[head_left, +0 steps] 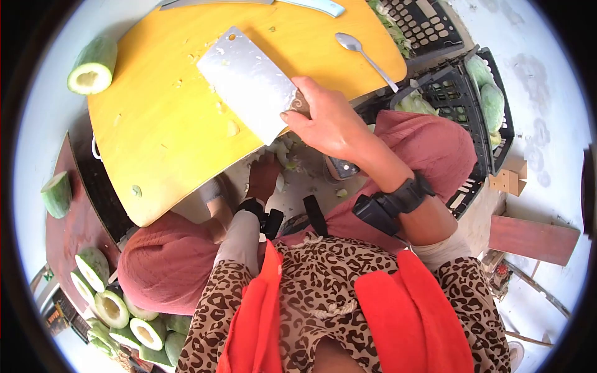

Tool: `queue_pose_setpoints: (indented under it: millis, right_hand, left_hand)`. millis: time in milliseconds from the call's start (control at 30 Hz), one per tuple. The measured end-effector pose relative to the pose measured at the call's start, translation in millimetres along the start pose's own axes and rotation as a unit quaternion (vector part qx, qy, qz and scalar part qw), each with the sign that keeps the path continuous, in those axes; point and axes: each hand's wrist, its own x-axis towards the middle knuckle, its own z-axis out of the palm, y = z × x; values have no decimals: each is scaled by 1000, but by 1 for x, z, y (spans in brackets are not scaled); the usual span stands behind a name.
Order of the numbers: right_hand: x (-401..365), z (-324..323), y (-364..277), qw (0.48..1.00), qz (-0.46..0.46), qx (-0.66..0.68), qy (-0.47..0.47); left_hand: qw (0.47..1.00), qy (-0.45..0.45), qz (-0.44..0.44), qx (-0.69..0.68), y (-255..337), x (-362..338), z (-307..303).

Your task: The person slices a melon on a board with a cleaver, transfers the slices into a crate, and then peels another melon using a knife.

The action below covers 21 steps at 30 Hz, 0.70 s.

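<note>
My right hand (326, 121) is wrapped round the brown handle of a cleaver (242, 78). The wide blade lies over the yellow tabletop (149, 149), its lower corner at the near edge, with small pale scraps stuck to it. Below that edge, in shade between the knees, is my left hand (265, 174); its fingers are too dark and partly hidden to make out. Pale peelings (283, 155) lie on the floor close to it. A cut green gourd (93, 65) stands at the tabletop's far left, its hollow end facing me.
A spoon (367, 59) and a blue-handled knife (314, 5) lie on the tabletop. Black crates (457, 96) with green gourds (491, 105) stand right. Halved gourds (112, 309) are piled lower left, near another gourd piece (57, 194) on a brown board (59, 239).
</note>
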Motion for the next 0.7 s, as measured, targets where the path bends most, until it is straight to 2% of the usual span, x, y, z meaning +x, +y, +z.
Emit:
queue_pose_setpoints:
  millis: [133,267,333,367,433,500,533,633,667,700]
  right_hand:
    - [2,4,6,999,-41,-14,19]
    - [1,-3,0,1000,14,-14,-22]
    - [2,-1,3,1000,-3,-26,-14]
    - [3,1,6,999,-12,-32,-9]
    - [4,5,10,999,-24,-35,1]
    - [5,4,11,999,-33,-39,5]
    - [5,3,10,999,-35,-41,1]
    - [2,3,7,997,-49,-57,6]
    - [1,3,7,997,-51,-63,12]
    - [1,4,9,996,-52,-63,16]
  left_hand:
    - [999,-28,30,-2,-4,-5,5]
    - [992,-96,-21,-80,-1,-9,6]
    - [980,-143,-44,-130,0,-9,-11]
    - [941,-222,-70,-247,-4,-5,-20]
    - [800,-364,-122,-461,-12,8,-57]
    - [886,-376,-37,-270,-16,10,-78]
    - [911,-376,5,-171,-18,7,-84]
    - [984,-161,-67,-28,-35,-17,-71]
    - [985,-146,-40,-85,-39,-24,-71]
    - [946,-187,-99,-247,-37,-29,-81]
